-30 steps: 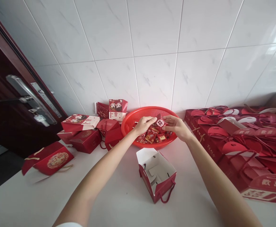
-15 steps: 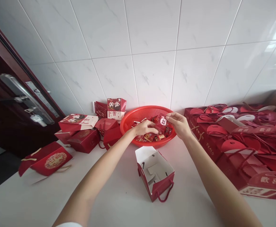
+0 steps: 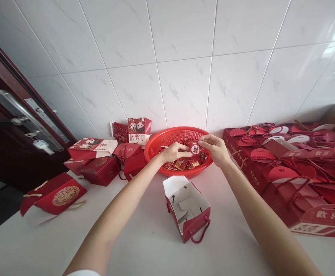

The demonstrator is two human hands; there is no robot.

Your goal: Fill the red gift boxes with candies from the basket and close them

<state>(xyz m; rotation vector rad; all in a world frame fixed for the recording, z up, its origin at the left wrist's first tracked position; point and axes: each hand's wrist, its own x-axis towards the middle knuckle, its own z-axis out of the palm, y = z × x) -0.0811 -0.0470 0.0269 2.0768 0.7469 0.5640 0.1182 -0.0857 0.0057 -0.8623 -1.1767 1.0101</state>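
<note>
A small red wrapped candy packet with a white round emblem is held over the red plastic basket. My right hand pinches its upper right corner between thumb and fingers. On the other side, my left hand grips the packet's left edge with its fingertips. Beneath the hands, several wrapped candies in red and gold lie in the basket. In front of it stands an open red gift box, white inside, with its flap raised and a dark red cord handle hanging at the front.
Several closed red gift boxes are piled on the left of the white table. One box lies near the left edge. Rows of red boxes fill the right side. A tiled wall rises behind; a dark door is at left.
The packet's emblem now faces me more squarely, and the packet looks flatter and wider between my hands. The whole view has shifted slightly; the open box stays in place.
</note>
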